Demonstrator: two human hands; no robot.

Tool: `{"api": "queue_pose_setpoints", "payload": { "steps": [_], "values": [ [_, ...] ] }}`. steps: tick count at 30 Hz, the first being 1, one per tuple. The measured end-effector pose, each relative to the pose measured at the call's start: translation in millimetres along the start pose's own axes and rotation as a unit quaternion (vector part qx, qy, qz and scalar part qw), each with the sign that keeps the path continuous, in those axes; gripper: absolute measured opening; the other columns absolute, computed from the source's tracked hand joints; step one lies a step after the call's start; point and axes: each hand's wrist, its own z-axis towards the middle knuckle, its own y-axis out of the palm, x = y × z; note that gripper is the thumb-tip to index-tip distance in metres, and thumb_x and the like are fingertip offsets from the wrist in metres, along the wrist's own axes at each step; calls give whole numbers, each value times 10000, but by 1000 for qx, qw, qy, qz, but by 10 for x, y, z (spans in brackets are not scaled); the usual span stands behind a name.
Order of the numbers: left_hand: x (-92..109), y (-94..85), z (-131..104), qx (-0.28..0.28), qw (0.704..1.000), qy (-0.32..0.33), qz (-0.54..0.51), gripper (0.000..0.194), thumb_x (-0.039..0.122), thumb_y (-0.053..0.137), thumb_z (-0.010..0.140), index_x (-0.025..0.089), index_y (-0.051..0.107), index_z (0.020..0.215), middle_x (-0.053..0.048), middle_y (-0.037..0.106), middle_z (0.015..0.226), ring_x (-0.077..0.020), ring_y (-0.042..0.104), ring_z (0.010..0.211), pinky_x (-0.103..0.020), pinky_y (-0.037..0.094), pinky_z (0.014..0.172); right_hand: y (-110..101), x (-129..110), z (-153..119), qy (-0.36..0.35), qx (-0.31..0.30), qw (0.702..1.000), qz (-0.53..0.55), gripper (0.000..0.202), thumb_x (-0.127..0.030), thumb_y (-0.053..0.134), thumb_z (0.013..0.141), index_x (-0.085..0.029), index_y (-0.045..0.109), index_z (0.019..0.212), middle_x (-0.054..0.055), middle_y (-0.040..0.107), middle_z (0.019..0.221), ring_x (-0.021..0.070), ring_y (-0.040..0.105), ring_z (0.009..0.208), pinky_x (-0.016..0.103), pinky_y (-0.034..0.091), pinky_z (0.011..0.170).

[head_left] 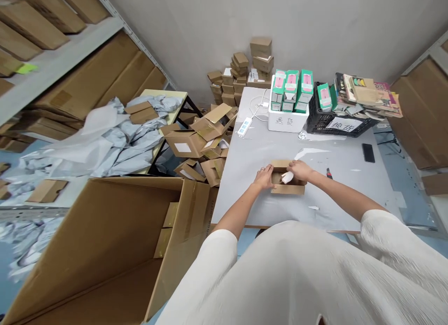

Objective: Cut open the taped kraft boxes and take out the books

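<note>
A small cardboard box (287, 189) lies opened on the grey table (245, 194), its front and back flaps folded outward. Inside it sits a small white object (287, 177) with a rounded end; its kind I cannot make out. My left hand (265, 178) grips the box's left end, thumb toward the front and fingers along the side. At the rear right corner my right hand (300, 171) is closed on the box's edge, with its curled fingertips close to the white object. Part of the box's inside is hidden by my right hand.
A red-and-black cutter (329, 173) and a phone (368, 153) lie to the right. Behind stand a white bin (287, 123) of green boxes and a black crate (336, 127) near stacked books (373, 94). A power strip (244, 127) lies left; a large open carton (115, 222) stands beside the table.
</note>
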Motion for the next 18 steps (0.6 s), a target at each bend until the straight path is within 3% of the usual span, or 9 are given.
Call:
{"api": "queue_pose_setpoints", "payload": {
  "steps": [4, 6, 10, 12, 15, 18],
  "values": [
    [66, -108, -23, -1, 999, -29, -18, 1304, 613, 946, 613, 241, 331, 1701, -229, 208, 1829, -498, 329, 1615, -566, 347, 1257, -266, 144, -193, 120, 58, 987, 91, 220, -176, 669, 945, -192, 805, 1117, 144, 791, 1178, 298, 722, 1111, 309, 509, 906],
    [117, -197, -43, 10, 998, -49, -25, 1194, 564, 916, 655, 265, 381, 1680, -207, 198, 1837, -508, 322, 1615, -595, 349, 1248, -333, 234, -293, 159, 99, 968, 167, 179, -243, 676, 956, -191, 809, 1064, 130, 809, 1165, 293, 740, 1086, 290, 519, 872],
    [262, -431, -67, 88, 988, -16, -125, 842, 440, 775, 808, 295, 532, 1601, -131, 405, 1763, -435, 424, 1570, -564, 380, 1252, -390, 402, -425, 184, 191, 900, 346, 193, -351, 745, 915, -186, 810, 992, 90, 835, 1091, 302, 757, 1062, 323, 566, 886],
    [348, -543, -65, 123, 963, 14, -239, 716, 414, 714, 858, 275, 593, 1549, -118, 563, 1640, -372, 542, 1479, -508, 439, 1223, -399, 456, -432, 195, 228, 848, 437, 223, -369, 799, 862, -179, 807, 980, 75, 834, 1034, 296, 759, 1026, 360, 592, 891],
    [463, -648, -46, 143, 901, 48, -408, 543, 486, 716, 893, 241, 700, 1377, -108, 729, 1393, -326, 675, 1287, -459, 530, 1111, -380, 477, -378, 214, 247, 764, 557, 325, -403, 881, 769, -156, 788, 958, 76, 812, 933, 271, 747, 918, 391, 621, 839],
    [524, -655, -27, 155, 853, 55, -495, 498, 622, 810, 829, 204, 739, 1091, -91, 769, 1047, -295, 729, 1008, -434, 588, 914, -319, 409, -305, 219, 239, 715, 620, 418, -450, 908, 731, -146, 760, 976, 93, 798, 921, 258, 731, 871, 392, 626, 799]
  ]
}}
